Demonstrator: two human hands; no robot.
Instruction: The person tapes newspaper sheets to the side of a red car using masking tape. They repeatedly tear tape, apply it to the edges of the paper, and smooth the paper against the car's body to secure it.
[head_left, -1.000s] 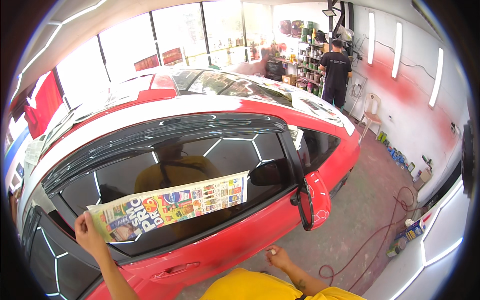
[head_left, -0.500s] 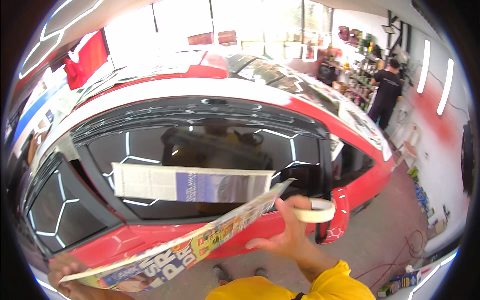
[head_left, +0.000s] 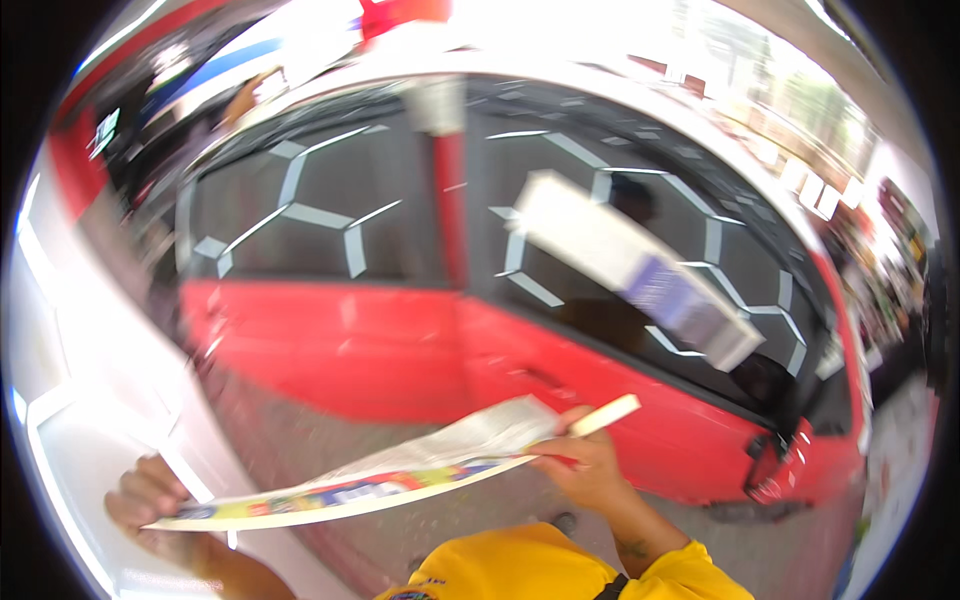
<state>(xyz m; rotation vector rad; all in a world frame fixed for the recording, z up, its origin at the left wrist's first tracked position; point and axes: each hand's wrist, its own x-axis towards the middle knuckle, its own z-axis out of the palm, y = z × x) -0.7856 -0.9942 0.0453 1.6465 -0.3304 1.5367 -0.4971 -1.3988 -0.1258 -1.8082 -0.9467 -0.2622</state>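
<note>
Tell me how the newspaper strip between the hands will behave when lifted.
The newspaper strip is probably floppy, since it bows and folds between the left hand and right hand. It is likely light for its size, looking like thin paper. It may crease or tear if pulled hard, as its upper part already looks rumpled.

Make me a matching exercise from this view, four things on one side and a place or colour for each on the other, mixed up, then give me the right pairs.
Column one:
1. Printed strip
2. Pale tape
3. Shirt
4. Side mirror

Column two:
A. Yellow, at the bottom of the picture
B. On the red car
C. Spanning from the left hand to the right hand
D. At the right hand only

Right pairs: 1-C, 2-D, 3-A, 4-B.
</note>
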